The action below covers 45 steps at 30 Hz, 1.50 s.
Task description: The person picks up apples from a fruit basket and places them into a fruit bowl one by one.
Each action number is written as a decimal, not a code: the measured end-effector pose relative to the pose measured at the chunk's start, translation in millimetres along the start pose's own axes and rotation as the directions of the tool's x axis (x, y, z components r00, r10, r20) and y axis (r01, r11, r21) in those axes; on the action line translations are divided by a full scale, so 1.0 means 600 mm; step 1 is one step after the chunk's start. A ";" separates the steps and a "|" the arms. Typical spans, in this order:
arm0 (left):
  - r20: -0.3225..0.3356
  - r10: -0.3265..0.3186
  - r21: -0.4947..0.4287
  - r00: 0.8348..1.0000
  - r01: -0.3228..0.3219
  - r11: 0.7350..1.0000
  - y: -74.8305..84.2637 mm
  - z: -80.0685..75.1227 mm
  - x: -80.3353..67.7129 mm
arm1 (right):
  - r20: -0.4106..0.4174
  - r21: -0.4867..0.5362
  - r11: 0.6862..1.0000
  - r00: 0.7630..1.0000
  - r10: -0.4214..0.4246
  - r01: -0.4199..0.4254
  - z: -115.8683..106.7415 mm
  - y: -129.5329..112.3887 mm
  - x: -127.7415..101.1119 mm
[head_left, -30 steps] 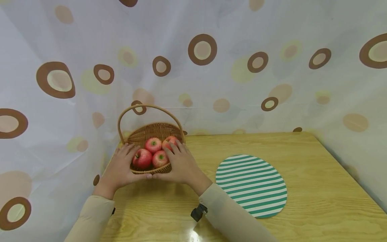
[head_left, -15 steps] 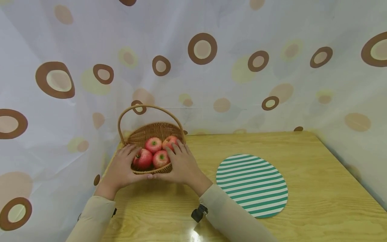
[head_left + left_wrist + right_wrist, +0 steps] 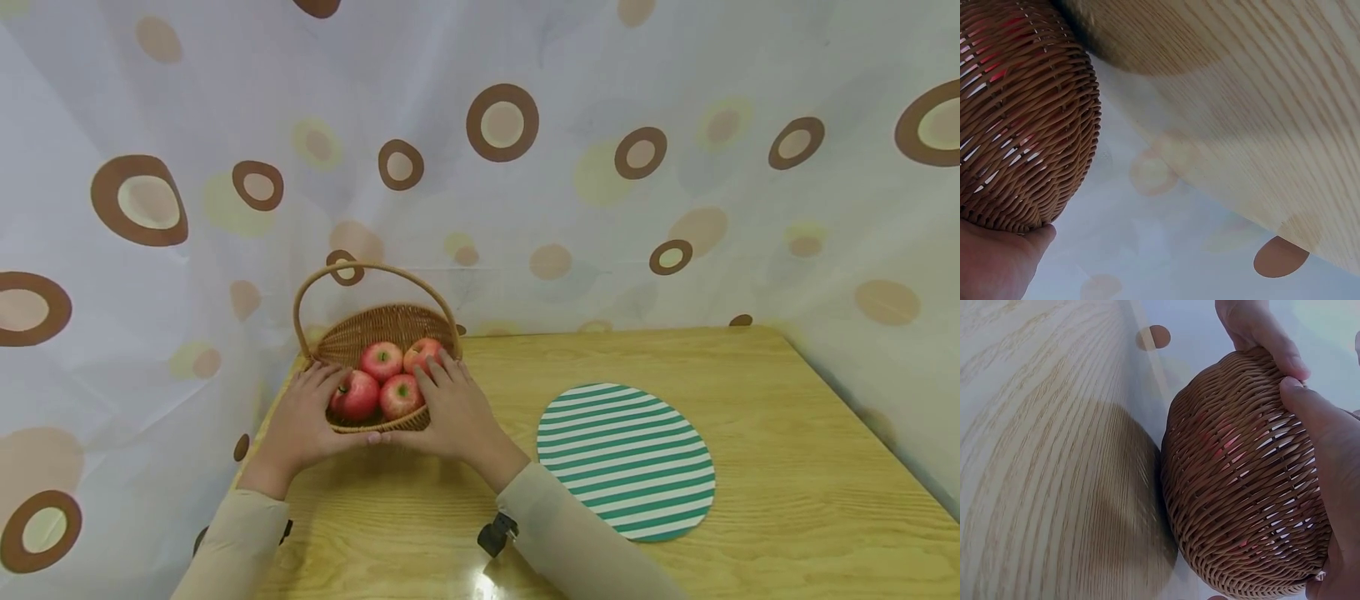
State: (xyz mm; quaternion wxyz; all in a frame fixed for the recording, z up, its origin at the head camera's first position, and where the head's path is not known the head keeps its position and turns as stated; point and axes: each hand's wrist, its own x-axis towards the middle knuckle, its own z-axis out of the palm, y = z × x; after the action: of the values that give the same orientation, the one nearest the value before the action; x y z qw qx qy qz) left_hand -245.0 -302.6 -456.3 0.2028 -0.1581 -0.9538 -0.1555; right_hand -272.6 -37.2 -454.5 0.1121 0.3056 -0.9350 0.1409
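The basket (image 3: 375,333) sits at the far left corner of the table (image 3: 750,500), close against the curtain (image 3: 525,192). It is an oval wicker basket tilted toward the person, its back wall standing higher than its front rim, so the opening faces the head camera. Its long axis seems to run from the near rim to the raised back wall, away from the person, though the tilt makes this hard to judge. The hoop handle (image 3: 372,271) arches upright from the left side to the right, across that axis. Four red apples (image 3: 380,360) lie inside, two in front and two behind, touching one another.

The left hand (image 3: 303,417) cups the basket's left side, fingers curved over the rim and thumb under the front edge. The right hand (image 3: 457,408) cups the right side the same way, fingers lying over the rim against the rear right apple. The two thumbs nearly meet at the front rim. In the wrist views the woven wall (image 3: 1241,487) bulges between the hands, with fingertips pressed on it.

A round striped mat (image 3: 625,458) lies flat to the right, well apart from the basket.
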 end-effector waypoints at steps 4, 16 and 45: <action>-0.001 -0.010 -0.002 1.000 0.010 1.000 0.000 0.001 -0.002 | 0.000 0.003 1.000 1.000 0.005 -0.005 -0.001 -0.003 -0.002; -0.005 0.001 0.013 1.000 -0.001 1.000 0.004 0.002 -0.002 | 0.035 0.052 0.999 0.999 0.003 -0.005 -0.005 0.002 -0.003; -0.018 -0.036 -0.047 0.999 0.035 0.998 0.021 -0.001 -0.021 | 0.018 0.027 0.997 0.997 -0.070 0.069 -0.010 0.004 -0.020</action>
State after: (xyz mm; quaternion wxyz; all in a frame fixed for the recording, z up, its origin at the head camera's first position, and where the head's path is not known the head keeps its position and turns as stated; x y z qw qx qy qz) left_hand -229.2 -294.4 -458.0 0.2052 -0.1445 -0.9506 -0.1825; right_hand -263.7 -26.8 -453.2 0.1040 0.3408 -0.9228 0.1465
